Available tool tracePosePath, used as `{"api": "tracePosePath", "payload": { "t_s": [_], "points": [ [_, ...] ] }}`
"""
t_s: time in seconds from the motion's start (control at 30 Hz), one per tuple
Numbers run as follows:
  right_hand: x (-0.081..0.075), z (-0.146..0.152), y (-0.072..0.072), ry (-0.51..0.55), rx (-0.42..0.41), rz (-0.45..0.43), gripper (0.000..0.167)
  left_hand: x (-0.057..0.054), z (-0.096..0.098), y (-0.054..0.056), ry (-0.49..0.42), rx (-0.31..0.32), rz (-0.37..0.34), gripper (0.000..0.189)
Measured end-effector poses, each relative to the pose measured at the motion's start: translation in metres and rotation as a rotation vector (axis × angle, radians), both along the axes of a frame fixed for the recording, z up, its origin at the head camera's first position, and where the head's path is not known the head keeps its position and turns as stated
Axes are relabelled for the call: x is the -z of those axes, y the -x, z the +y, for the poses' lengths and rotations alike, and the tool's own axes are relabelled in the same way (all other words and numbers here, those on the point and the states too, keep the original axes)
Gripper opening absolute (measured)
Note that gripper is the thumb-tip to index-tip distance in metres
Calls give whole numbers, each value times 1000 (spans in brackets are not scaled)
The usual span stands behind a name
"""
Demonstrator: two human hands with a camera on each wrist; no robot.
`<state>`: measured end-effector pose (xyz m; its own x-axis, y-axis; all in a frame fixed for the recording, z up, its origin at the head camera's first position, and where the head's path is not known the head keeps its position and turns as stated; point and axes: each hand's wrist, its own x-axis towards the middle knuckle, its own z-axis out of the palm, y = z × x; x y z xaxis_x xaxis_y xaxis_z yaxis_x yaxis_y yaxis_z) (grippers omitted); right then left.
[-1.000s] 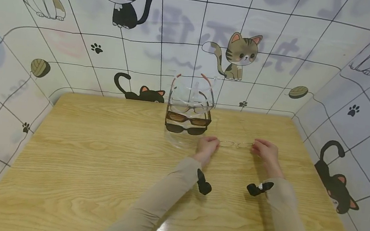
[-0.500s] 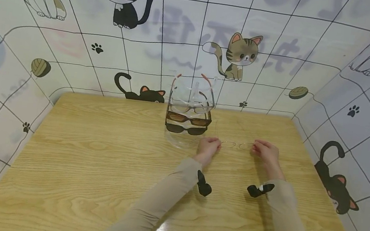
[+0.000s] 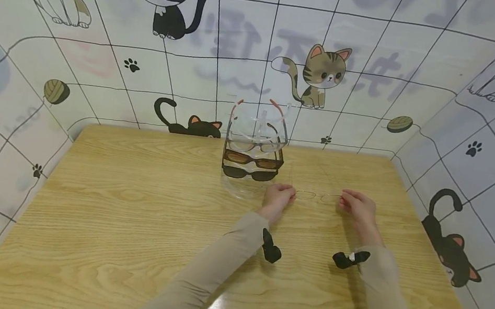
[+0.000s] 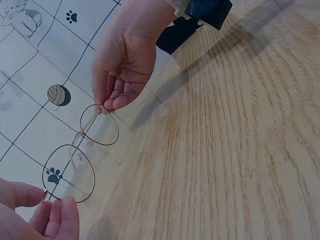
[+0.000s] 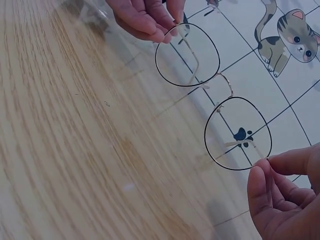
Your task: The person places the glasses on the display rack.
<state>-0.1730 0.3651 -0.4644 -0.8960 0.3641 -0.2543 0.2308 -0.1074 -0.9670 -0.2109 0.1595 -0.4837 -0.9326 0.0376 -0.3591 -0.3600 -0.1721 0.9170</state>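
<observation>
A pair of eyeglasses point(image 5: 229, 84) with thin, dark, round rims is held between both hands, close over the table. My left hand point(image 3: 277, 201) pinches one outer corner of the frame between thumb and fingers. At the opposite corner, my right hand point(image 3: 358, 212) pinches the frame the same way. In the left wrist view the right hand point(image 4: 125, 65) is above the lenses and the left hand point(image 4: 42, 215) below them. Pale temples show through the lenses, extending backward from the rims. Beside the left hand, a clear stand point(image 3: 238, 194) bears other glasses.
On the stand are black sunglasses point(image 3: 248, 174), brown-tinted sunglasses point(image 3: 253, 161) above them, and clear-lensed glasses point(image 3: 255, 147) with orange temple tips higher up. The wooden table point(image 3: 133, 223) meets a cat-patterned backdrop point(image 3: 239, 79) at its back and sides.
The right hand has shifted slightly right, and the eyeglasses have moved slightly right and toward me. The left hand has moved only a little; the glasses on the stand stay in place.
</observation>
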Motion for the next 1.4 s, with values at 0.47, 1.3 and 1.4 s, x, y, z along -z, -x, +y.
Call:
{"api": "tracePosePath", "payload": {
  "t_s": [0.47,1.3,1.4],
  "points": [
    [52,43,18,23,56,116,12,-8,2,-1,-80,21,21,13],
    [-49,7,-20,223,6,199,20,-44,1,-9,-98,61,157,16],
    [-54,8,-20,219,11,219,21,-50,1,-10,-122,71,160,17]
  ]
}}
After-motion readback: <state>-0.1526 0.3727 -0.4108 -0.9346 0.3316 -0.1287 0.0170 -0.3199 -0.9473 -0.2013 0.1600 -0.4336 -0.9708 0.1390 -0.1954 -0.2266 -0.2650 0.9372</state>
